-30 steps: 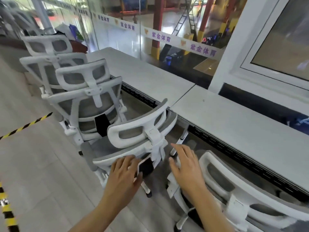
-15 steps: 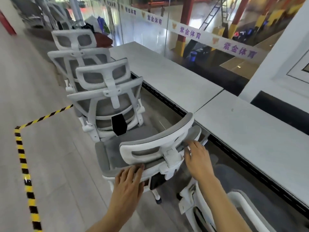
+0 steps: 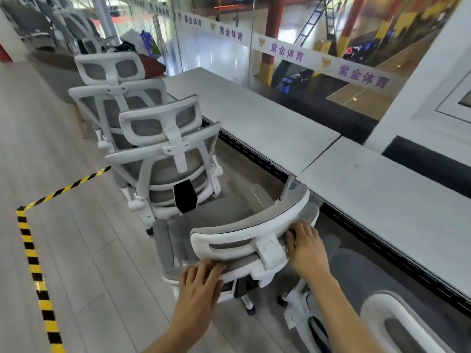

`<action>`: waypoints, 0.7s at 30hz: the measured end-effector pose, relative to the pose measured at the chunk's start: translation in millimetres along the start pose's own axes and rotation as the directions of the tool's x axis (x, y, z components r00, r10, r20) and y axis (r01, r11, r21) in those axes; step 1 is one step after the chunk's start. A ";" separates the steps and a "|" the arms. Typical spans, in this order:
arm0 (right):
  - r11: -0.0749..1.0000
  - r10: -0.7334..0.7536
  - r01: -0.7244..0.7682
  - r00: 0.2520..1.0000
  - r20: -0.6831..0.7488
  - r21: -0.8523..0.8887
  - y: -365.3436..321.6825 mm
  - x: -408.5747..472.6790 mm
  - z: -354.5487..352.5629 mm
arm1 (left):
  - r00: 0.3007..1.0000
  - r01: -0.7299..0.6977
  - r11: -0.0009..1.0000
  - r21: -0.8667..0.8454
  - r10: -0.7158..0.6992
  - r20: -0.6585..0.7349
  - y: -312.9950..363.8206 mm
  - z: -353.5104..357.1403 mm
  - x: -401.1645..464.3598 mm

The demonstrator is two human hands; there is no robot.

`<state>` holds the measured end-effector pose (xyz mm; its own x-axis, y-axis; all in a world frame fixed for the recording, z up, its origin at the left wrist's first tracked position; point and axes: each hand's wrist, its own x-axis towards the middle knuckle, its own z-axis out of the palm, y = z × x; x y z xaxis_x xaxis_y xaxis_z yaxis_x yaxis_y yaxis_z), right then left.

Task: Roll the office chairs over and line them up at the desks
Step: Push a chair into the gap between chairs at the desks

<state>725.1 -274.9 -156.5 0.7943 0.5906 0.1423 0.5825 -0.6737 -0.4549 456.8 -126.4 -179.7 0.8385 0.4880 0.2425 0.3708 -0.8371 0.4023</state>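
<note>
Seen through my head camera: both my hands are on the nearest chair (image 3: pixel 244 240), a white-framed, grey-mesh office chair standing on the wood floor (image 3: pixel 76 263) at the desk (image 3: pixel 254 123). My left hand (image 3: pixel 201 284) rests on the top edge of the backrest, fingers laid over the grey mesh, lightly bent. My right hand (image 3: pixel 307 247) is at the right end of the headrest (image 3: pixel 254 230), fingers curled over its white rim. The chair's seat points toward the desk edge, close to the seam where the second desk (image 3: pixel 395 205) begins. Just beyond it stands a second chair (image 3: pixel 168 159), and behind that a third chair (image 3: pixel 114 90), both backs toward me, in a row along the desk. Part of a fourth chair (image 3: pixel 387 324) shows at lower right, just beside my right arm. Yellow-and-black tape (image 3: pixel 33 263) marks a corner on the floor to the left. A glass wall (image 3: pixel 216 52) runs behind the desks.
</note>
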 end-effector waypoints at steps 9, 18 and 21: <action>0.967 0.249 -0.252 0.941 -0.231 0.015 -71.2 -68.4 36.6 | 0.969 -0.246 0.969 -0.034 0.247 0.008 -83.2 -24.0 -4.6; 0.849 0.461 -0.512 0.837 -0.294 -0.126 -181.7 -146.7 82.6 | 0.833 -0.554 0.832 -0.045 0.554 -0.012 -195.1 -82.4 -6.4; 0.865 0.430 -0.486 0.848 -0.308 -0.129 -226.7 -170.9 95.0 | 0.853 -0.521 0.853 -0.035 0.521 -0.025 -224.6 -99.5 -14.6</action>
<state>440.9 -180.9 -161.2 0.9778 0.0741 0.1960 0.1401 -0.9267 -0.3486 321.6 79.1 -185.8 0.8985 -0.0129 0.4388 -0.1349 -0.9594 0.2479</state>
